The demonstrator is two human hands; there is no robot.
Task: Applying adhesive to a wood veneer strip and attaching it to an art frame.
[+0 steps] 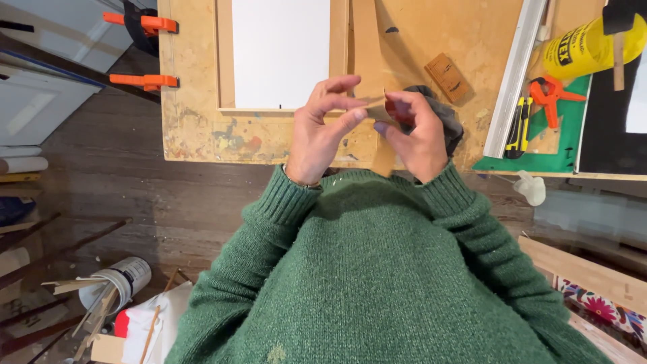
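Small tan sandpaper piece [379,108] pinched between left hand [320,131] and right hand [418,135] fingertips.

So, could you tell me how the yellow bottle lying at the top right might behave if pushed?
The yellow bottle lies on its side, so its round body would probably roll. It looks like plastic, so likely light and not fragile. A wooden strip crossing it may check the roll.

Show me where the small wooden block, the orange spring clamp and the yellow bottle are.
small wooden block [447,76], head view, on the middle of its top face.
orange spring clamp [549,96], head view, on its pivot.
yellow bottle [586,47], head view, on its side.
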